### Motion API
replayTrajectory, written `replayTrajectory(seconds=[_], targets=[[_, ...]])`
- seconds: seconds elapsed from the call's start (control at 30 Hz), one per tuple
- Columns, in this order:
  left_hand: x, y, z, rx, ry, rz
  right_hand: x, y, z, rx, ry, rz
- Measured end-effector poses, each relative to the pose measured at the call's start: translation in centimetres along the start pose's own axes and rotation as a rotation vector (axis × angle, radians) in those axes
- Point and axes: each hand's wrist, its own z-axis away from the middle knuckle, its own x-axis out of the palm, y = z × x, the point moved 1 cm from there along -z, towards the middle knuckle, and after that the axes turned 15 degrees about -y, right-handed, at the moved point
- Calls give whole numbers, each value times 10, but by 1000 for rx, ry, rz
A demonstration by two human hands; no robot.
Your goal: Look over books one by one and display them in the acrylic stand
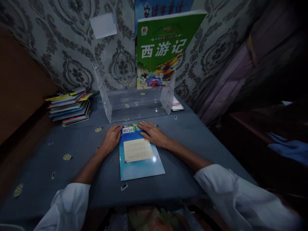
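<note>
A blue book (137, 168) lies flat on the cloth-covered table, its barcode end pointing away from me and a cream text panel in the middle. My left hand (112, 138) rests against the book's far left edge, fingers stretched forward and touching its corner. On the far right corner, my right hand (154, 134) lies flat with its fingers spread over the cover. Just beyond the book stands a clear acrylic book rack (134, 99). A green book (163, 48) with white Chinese characters is upright in the rack's right part, in front of a blue book (163, 7).
A stack of books (69, 106) sits at the table's back left. Patterned wallpaper with a white paper (103, 26) stuck on it rises behind. A small white item (177, 104) lies right of the rack. A purple curtain (226, 77) hangs beyond the table's right edge.
</note>
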Motion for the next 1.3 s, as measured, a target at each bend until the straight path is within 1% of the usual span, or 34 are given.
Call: replayTrajectory(seconds=[0.1,0.2,0.3,0.4,0.53,0.63,0.77,0.83,0.9,1.03,1.17,1.3], targets=[[-2,2,0,-8,-22,-19,3,4,-2,-10,39,-22],[-5,11,7,16,-48,-26,9,-6,13,-11,69,-23],[-8,27,23,50,-57,-16,13,-21,38,-20,43,-20],[-10,47,46,73,-80,-5,14,-36,68,-42,4,-20],[-13,73,76,76,-111,32,15,-56,105,-70,-16,-35],[-14,88,94,79,-117,61,16,-67,131,-106,-23,-61],[-12,99,108,76,-106,67,14,-73,168,-171,-29,-97],[-11,100,110,78,-93,75,12,-76,186,-215,-45,-102],[-10,100,110,83,-81,85,12,-81,200,-230,-69,-86],[-10,99,110,84,-68,81,21,-91,211,-205,-92,-6],[-11,100,110,84,-73,80,31,-94,208,-225,-21,68],[-15,98,109,72,-86,154,27,-93,205,-260,56,75]])
